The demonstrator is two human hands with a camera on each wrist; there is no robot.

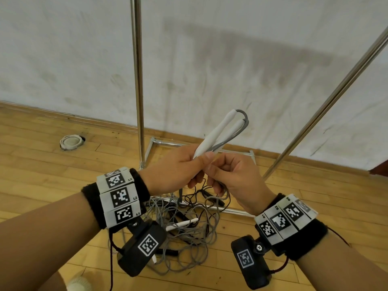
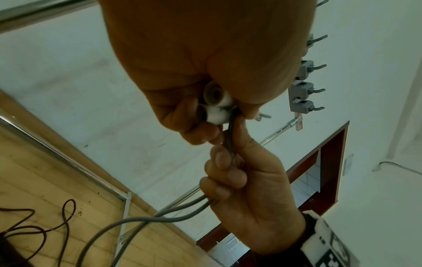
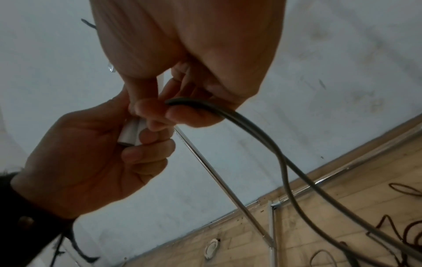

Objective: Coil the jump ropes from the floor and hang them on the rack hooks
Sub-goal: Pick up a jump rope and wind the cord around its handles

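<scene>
Closest to the lens are the two wrist rigs with their black camera pods, and just past them the hands meet in mid-air over the mess on the floor. The left hand (image 1: 178,169) is wrapped around both white handles (image 1: 218,133) of one grey jump rope (image 3: 280,144), held side by side and pointing up and away, with the cord looping out of the handle tips and back down. The right hand (image 1: 235,177) sits right against it, fingers curled around the doubled grey cord just below the handles; the left wrist view shows two strands running out of that fist toward the floor.

So I'd say this is the very start of coiling this one: handles paired up, no loops made yet. The rest of the rope hangs down into the tangled pile (image 1: 189,227) of grey and dark cords on the wooden floor (image 1: 42,175), with another white handle lying in it.

Next move probably needs the right hand to slide down the cord and bring lengths back up to the left, and the catch is that tangle, it may snag. The hooks (image 2: 306,88) show on the rack (image 1: 137,80) in the left wrist view, and I can't see anything hanging on them.
</scene>
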